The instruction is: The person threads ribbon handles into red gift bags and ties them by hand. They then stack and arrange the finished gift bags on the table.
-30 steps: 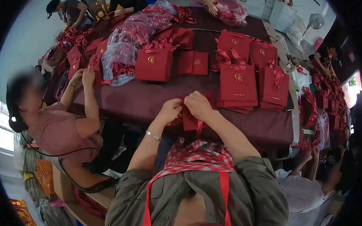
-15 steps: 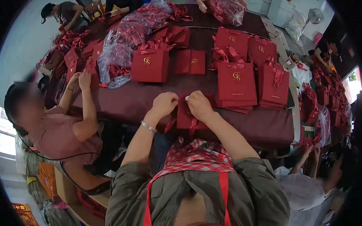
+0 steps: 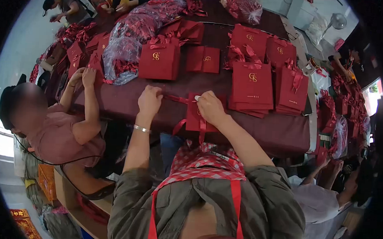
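Note:
In front of me a small dark red paper gift bag lies at the table's near edge, with loose ribbon ends hanging toward my apron. A red satin ribbon runs taut leftward from the bag's upper part. Its far end is pinched in my closed left hand. My right hand is closed over the bag's upper right part, fingers pressed together where the ribbon meets it. Something small and white shows at those fingertips; I cannot tell whether it is a finger covering or a held piece.
Finished-looking red bags with gold letters stack at right, more at left, a folded red card or box between. Plastic-wrapped bags lie behind. A co-worker sits at my left, handling a bag; others work around the table.
My left hand has moved left, away from the bag, drawing the ribbon out straight. My right hand stays at the bag. The view has shifted slightly.

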The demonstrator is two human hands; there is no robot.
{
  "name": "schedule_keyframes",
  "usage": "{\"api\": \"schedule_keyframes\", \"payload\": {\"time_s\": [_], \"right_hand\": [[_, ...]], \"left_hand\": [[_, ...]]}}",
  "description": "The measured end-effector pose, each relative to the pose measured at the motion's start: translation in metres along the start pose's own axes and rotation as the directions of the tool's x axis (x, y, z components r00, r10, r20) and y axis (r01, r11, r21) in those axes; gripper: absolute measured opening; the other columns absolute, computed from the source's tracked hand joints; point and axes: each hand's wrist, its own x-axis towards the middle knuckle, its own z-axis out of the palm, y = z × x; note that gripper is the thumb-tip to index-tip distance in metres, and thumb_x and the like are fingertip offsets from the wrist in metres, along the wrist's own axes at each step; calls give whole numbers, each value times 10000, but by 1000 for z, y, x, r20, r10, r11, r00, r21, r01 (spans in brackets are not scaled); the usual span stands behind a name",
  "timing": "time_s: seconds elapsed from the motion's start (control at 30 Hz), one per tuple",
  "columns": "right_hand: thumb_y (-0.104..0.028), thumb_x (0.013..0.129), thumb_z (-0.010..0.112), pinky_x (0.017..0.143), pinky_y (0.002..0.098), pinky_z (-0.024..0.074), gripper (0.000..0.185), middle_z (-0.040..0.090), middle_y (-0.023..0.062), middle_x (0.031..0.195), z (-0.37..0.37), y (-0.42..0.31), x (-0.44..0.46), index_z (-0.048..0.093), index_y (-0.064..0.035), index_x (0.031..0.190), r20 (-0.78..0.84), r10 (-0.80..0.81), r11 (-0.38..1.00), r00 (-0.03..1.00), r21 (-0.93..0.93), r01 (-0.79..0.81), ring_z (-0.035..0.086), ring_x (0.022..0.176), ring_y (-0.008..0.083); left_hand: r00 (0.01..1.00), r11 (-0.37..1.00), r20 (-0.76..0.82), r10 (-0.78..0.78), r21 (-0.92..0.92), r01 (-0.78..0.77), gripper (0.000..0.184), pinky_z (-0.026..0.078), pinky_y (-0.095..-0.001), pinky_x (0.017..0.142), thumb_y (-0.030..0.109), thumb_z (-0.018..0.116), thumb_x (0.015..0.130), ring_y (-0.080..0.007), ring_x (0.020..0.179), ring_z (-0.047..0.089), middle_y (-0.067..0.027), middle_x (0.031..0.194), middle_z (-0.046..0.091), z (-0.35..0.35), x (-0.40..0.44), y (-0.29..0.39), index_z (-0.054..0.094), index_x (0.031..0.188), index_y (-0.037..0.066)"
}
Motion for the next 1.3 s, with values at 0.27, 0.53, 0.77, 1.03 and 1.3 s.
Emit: {"api": "schedule_keyframes", "payload": {"time_s": [0.27, 0.53, 0.77, 1.03, 1.3], "right_hand": [[-76, 743, 637, 740, 390, 486, 249, 593, 144, 884, -7, 1, 5, 595, -2, 976, 42, 35, 999, 999, 18, -36, 545, 878, 321], [-91, 727, 648, 714, 381, 503, 229, 588, 122, 836, -2, 6, 2, 614, -33, 947, -8, -41, 999, 999, 3, 42, 551, 842, 313], [-101, 752, 619, 743, 397, 488, 188, 595, 135, 840, -3, 5, 3, 619, -17, 920, -8, -23, 998, 1000, 57, 23, 552, 859, 322], [-98, 718, 663, 711, 379, 485, 209, 598, 103, 785, -6, 5, 6, 628, -18, 908, -28, -22, 997, 999, 74, 24, 562, 816, 291], [-122, 735, 642, 672, 373, 475, 204, 597, 90, 714, -15, 6, 16, 640, -37, 921, 107, 56, 994, 993, 87, -66, 571, 756, 269]], "left_hand": [[892, 824, -78, 445, -355, -442, 295, 477, -374, 609, 236, 726, 741, -283, 690, 592, -101, 739, 588, 24, -81, 122, 609, 967, 87], [927, 915, 4, 375, -164, -369, 449, 480, -421, 639, 329, 778, 649, -328, 760, 602, -133, 820, 602, 40, -88, 126, 525, 932, 91], [930, 931, 161, 331, -214, -294, 416, 477, -420, 721, 153, 711, 700, -324, 863, 590, -131, 904, 610, 38, -96, 117, 527, 1061, 58], [953, 931, 57, 297, -241, -275, 297, 478, -406, 568, 271, 694, 766, -305, 646, 607, -98, 711, 611, 42, -94, 115, 541, 915, 64], [988, 973, 6, 156, -172, -153, 315, 478, -435, 549, 286, 679, 774, -343, 631, 611, -155, 686, 610, 55, -84, 122, 508, 880, 44]]}}
